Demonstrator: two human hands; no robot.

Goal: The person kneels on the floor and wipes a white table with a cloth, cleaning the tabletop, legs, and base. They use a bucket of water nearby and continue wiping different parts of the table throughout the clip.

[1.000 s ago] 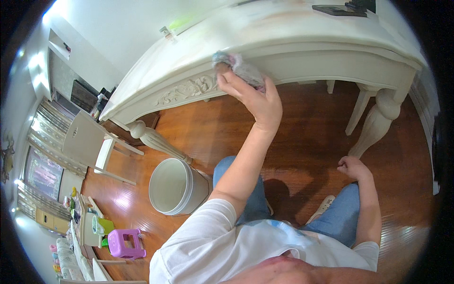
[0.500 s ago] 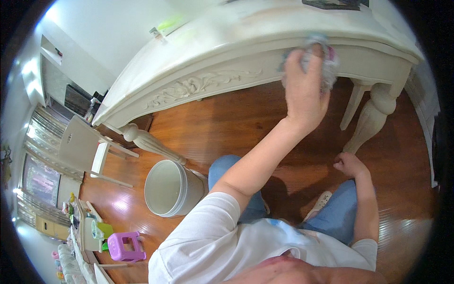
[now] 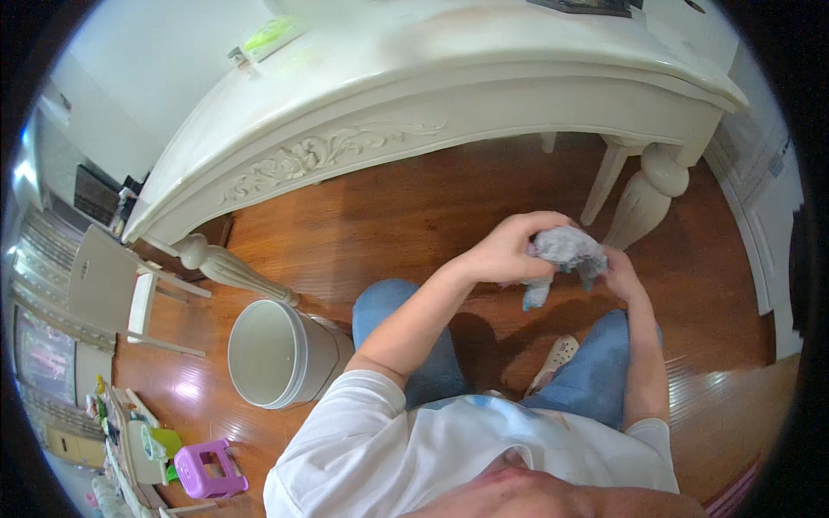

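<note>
A crumpled grey-white cloth (image 3: 568,247) with bluish edges is bunched between my two hands, above the floor in front of the white carved table (image 3: 363,142). My left hand (image 3: 509,249) closes around its left side, the thumb beneath. At the cloth's right edge, my right hand (image 3: 623,274) grips it with bent fingers, partly hidden by the cloth. One corner of the cloth dangles below my left hand. Both hands are apart from the table, close to its turned right front leg (image 3: 649,198).
A pale bucket (image 3: 263,354) stands on the wooden floor (image 3: 345,229) to my left. Beyond it are a purple stool (image 3: 210,469) and a white chair (image 3: 102,281). A green-and-white packet (image 3: 269,34) lies on the tabletop, and a dark object (image 3: 587,7) sits at its far side.
My left hand has brought the cloth down from the table's front panel. My right hand has risen from beside my knee and taken hold of the cloth's right side.
</note>
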